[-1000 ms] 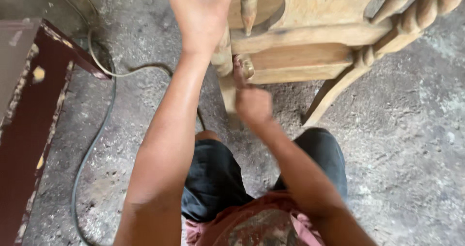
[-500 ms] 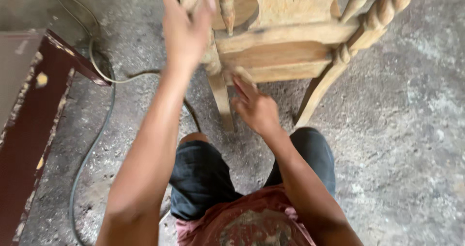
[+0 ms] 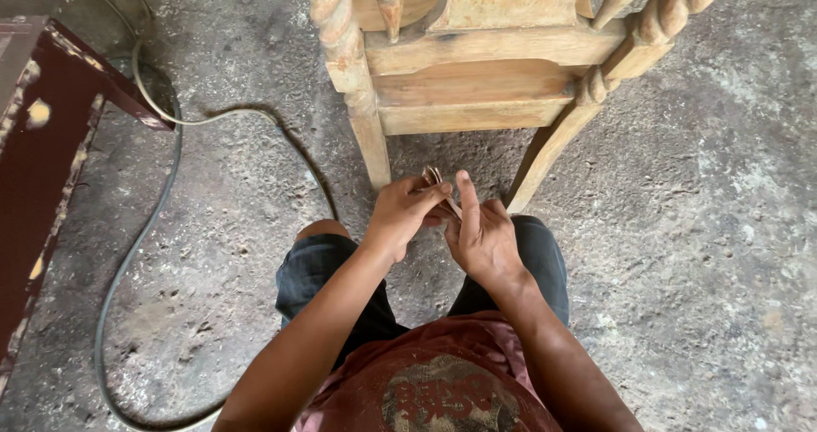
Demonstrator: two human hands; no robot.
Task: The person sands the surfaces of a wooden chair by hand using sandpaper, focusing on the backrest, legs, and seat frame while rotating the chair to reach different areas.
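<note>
An unfinished wooden chair (image 3: 477,74) with twisted carved posts stands on the concrete floor in front of me. My left hand (image 3: 404,211) and my right hand (image 3: 481,236) are together just below the chair's near leg (image 3: 370,138), above my knees. Both pinch a small folded brownish piece, apparently sandpaper (image 3: 436,181), between the fingers. My right index finger points up along it. Most of the piece is hidden by my fingers.
A dark red wooden panel (image 3: 42,168) stands at the left edge. A grey hose and a thin dark cable (image 3: 162,160) curve across the dusty concrete floor (image 3: 698,211) between the panel and the chair.
My left hand has let go of the chair's top post and come down to meet my right hand. The view has dropped, so the chair sits higher in frame.
</note>
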